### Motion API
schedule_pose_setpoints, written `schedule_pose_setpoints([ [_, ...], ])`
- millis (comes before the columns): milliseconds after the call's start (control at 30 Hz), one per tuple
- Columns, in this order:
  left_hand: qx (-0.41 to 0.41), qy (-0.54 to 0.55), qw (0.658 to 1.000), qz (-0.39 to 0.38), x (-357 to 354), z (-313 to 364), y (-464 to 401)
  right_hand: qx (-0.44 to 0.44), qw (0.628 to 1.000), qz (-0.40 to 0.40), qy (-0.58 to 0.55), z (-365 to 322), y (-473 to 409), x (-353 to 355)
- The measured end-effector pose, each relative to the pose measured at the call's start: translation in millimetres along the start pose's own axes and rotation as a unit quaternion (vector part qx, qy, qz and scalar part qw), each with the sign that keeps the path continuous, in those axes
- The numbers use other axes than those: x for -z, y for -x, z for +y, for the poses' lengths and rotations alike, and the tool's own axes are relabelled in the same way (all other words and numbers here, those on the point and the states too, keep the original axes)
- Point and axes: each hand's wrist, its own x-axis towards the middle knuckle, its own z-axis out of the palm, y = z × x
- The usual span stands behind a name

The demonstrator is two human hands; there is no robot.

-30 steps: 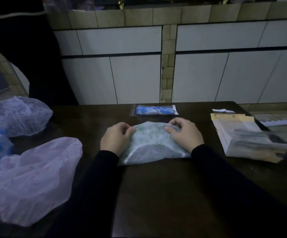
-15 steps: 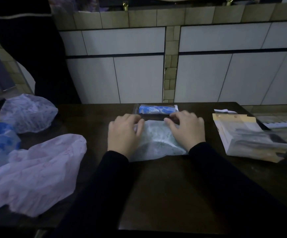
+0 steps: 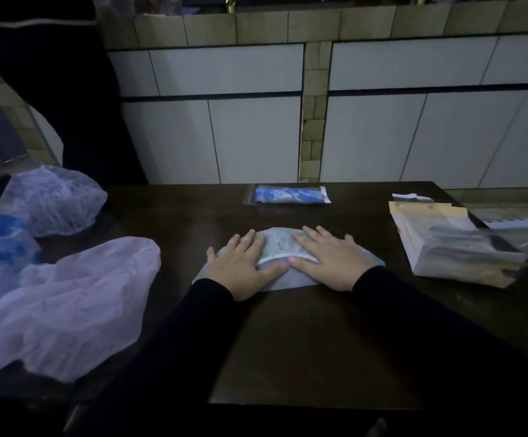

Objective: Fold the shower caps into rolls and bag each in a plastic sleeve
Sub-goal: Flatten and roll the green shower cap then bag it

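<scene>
Two flat hands press a folded green-patterned shower cap (image 3: 280, 247) onto the middle of a dark table (image 3: 303, 342).

The left hand (image 3: 243, 264) and right hand (image 3: 328, 261) lie side by side on it, fingers spread and straight, pinching nothing. The cap looks thin, light, soft and probably slippery, likely to spring open; best taken at one end and rolled tightly. A bagged blue roll (image 3: 287, 194) lies farther away, loose caps (image 3: 67, 298) left, a stack of plastic sleeves (image 3: 458, 247) right.
</scene>
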Motion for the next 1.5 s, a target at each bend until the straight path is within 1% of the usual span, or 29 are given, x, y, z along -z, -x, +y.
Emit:
schedule_pose_setpoints([
  [167, 0.015, 0.009, 1.000, -0.010, 3.2, -1.4, 5.1, 0.018, 0.999, -0.021, -0.032, 8.9, 1.1, 4.0],
  [300, 0.036, 0.018, 0.999, -0.008, 4.8, -4.6, 16.0, 0.033, 0.996, -0.012, -0.083, 13.2, 7.6, 5.0],
  [367, 0.038, 0.010, 0.999, 0.006, 5.5, -3.6, 19.3, 0.041, 0.997, 0.010, -0.065, 12.0, 11.6, 7.7],
  [433, 0.016, -0.005, 0.998, 0.059, 9.1, -0.7, 18.3, 0.046, 0.996, 0.070, -0.008, 4.1, 12.6, 10.3],
  [500, -0.045, -0.017, 0.991, 0.123, 13.0, 4.2, 14.7, 0.059, 0.990, 0.126, 0.003, -10.8, 12.7, 12.1],
  [533, -0.073, -0.021, 0.989, 0.130, 13.8, 7.0, 11.9, 0.066, 0.990, 0.128, -0.003, -18.0, 12.1, 11.6],
  [600, -0.097, -0.027, 0.990, 0.094, 10.8, 11.1, 5.9, 0.061, 0.995, 0.075, -0.006, -26.5, 8.6, 7.0],
  [667, -0.075, -0.023, 0.996, 0.032, 6.1, 8.3, 0.2, 0.044, 0.999, 0.015, 0.001, -22.9, 3.0, 1.3],
  [733, -0.038, -0.003, 0.999, -0.001, 4.6, -0.6, -2.6, 0.031, 1.000, -0.001, 0.007, -12.0, -0.2, -1.0],
  [867, 0.010, 0.026, 1.000, -0.013, 4.4, -10.9, 5.6, 0.018, 1.000, 0.001, -0.002, 8.8, 6.7, -0.7],
  [967, 0.028, 0.040, 0.999, -0.016, 1.6, -8.4, 16.3, 0.050, 0.997, -0.013, -0.057, 19.3, 11.8, 1.2],
  [1033, 0.022, 0.015, 0.999, -0.036, 3.7, -3.8, 24.2, 0.077, 0.994, -0.014, -0.076, 24.3, 10.0, 3.3],
  [1100, 0.047, 0.034, 0.998, -0.029, 11.0, 2.2, 35.0, 0.106, 0.993, 0.003, -0.060, 25.1, 9.1, 6.7],
  [1133, 0.067, 0.047, 0.997, -0.014, 15.8, 4.5, 40.8, 0.118, 0.992, 0.021, -0.047, 24.9, 8.8, 8.2],
  [1167, 0.079, 0.038, 0.996, 0.005, 21.1, 7.1, 46.8, 0.124, 0.991, 0.040, -0.038, 25.1, 9.8, 10.3],
  [1233, 0.084, -0.020, 0.995, 0.045, 27.2, 9.9, 56.6, 0.142, 0.984, 0.100, -0.033, 25.8, 14.6, 14.7],
  [1267, 0.078, -0.029, 0.994, 0.075, 28.6, 9.2, 60.7, 0.148, 0.980, 0.132, -0.027, 25.1, 18.6, 16.1],
  [1300, 0.059, -0.015, 0.991, 0.115, 28.1, 7.1, 62.6, 0.150, 0.974, 0.166, -0.021, 22.0, 24.6, 17.1],
  [1333, 0.025, 0.020, 0.987, 0.155, 26.0, 4.3, 64.1, 0.146, 0.968, 0.203, -0.023, 16.9, 31.1, 16.2],
  [1367, -0.026, 0.068, 0.980, 0.186, 23.1, 2.1, 65.6, 0.142, 0.959, 0.241, -0.037, 10.8, 37.6, 13.5],
  [1400, -0.084, 0.111, 0.971, 0.193, 20.2, 1.1, 66.9, 0.136, 0.950, 0.275, -0.057, 2.2, 45.6, 10.6],
  [1433, -0.133, 0.139, 0.966, 0.173, 16.5, 1.2, 68.2, 0.128, 0.944, 0.294, -0.080, -5.3, 51.9, 6.3],
  [1467, -0.158, 0.145, 0.968, 0.133, 11.8, 2.5, 69.6, 0.121, 0.943, 0.295, -0.096, -12.2, 58.5, 2.7],
  [1500, -0.161, 0.136, 0.974, 0.086, 6.9, 3.4, 70.9, 0.112, 0.949, 0.275, -0.105, -17.3, 63.7, -0.5],
])
